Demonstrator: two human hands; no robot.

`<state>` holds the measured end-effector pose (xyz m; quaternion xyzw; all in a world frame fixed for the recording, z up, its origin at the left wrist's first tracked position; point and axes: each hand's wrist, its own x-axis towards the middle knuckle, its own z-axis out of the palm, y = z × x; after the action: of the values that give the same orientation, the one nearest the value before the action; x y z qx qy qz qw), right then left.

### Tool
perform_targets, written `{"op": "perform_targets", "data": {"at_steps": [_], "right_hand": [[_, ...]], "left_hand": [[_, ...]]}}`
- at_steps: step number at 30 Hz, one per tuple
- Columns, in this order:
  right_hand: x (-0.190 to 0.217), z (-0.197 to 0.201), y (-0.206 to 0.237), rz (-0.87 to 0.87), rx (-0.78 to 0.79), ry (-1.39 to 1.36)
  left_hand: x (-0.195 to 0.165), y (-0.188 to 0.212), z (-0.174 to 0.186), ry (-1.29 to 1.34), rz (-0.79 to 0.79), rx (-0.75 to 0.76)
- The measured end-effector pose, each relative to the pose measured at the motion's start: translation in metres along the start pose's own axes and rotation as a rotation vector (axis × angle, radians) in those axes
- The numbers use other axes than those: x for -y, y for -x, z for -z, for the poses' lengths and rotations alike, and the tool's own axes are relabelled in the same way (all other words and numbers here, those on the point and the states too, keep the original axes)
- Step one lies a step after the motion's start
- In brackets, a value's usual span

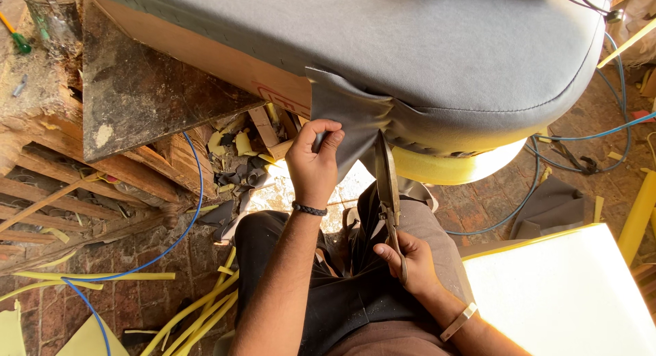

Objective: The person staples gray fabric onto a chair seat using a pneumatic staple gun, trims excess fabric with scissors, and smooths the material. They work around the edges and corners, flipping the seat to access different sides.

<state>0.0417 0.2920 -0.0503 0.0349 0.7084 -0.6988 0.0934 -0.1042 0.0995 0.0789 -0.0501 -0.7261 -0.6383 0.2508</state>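
A large seat cushion point(437, 48) covered in grey fabric lies across the top of the view, with yellow foam point(451, 168) showing under its edge. A loose flap of the grey cover point(352, 120) hangs down from it. My left hand point(313, 161) pinches the edge of this flap and pulls it taut. My right hand point(408, 260) grips the handles of metal scissors point(387, 185), whose blades point up against the flap, just right of my left hand. My lap in dark trousers is below both hands.
A worn wooden pallet bench point(75, 178) with a dark board point(137, 89) stands at the left. A blue hose point(184, 226) runs over the brick floor among yellow foam strips point(198, 308). A white foam slab point(567, 294) lies at the lower right, with blue cables point(581, 134) behind it.
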Motion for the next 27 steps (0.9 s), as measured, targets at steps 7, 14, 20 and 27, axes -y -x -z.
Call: {"op": "perform_targets", "data": {"at_steps": [7, 14, 20, 27], "right_hand": [[-0.002, -0.001, -0.009, 0.031, -0.03, 0.006], [-0.001, -0.005, -0.016, 0.132, -0.047, -0.02], [0.008, -0.004, -0.017, 0.092, -0.063, 0.056], [0.013, -0.006, -0.023, 0.114, -0.065, 0.066]], "left_hand": [[-0.004, 0.008, 0.001, 0.03, -0.044, 0.009], [-0.01, 0.017, 0.004, 0.037, -0.025, 0.015], [-0.014, 0.021, 0.009, 0.028, -0.034, 0.022], [-0.022, 0.03, 0.009, -0.024, -0.096, 0.031]]}}
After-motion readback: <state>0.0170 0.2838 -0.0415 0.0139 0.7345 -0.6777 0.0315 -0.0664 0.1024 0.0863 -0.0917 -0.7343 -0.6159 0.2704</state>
